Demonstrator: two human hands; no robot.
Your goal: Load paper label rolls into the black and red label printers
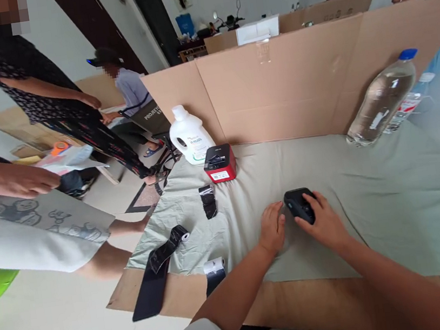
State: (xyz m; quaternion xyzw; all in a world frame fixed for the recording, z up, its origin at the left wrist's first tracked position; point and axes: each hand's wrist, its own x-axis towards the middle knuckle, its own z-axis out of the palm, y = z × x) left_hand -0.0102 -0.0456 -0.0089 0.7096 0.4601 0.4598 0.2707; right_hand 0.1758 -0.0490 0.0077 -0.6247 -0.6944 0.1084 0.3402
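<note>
A small black boxy device (298, 204) rests on the cloth in front of me; I cannot make out its exact kind. My right hand (326, 221) grips its right side, with fingers on the top and the thumb along the near edge. Just left of the device is my left hand (272, 228), fingers stretched out and holding nothing. Further left lie a black paper roll (208, 202), another partly unrolled black roll (169, 246) and a white-and-black roll (214, 268). Behind them stands a red-and-black cube-shaped machine (220, 165).
A white jug (191, 136) stands at the table's back left, and a large clear bottle (382, 98) at the back right beside a smaller bottle (408, 105). A cardboard wall (275, 89) closes off the back. People stand at left; one sits beyond.
</note>
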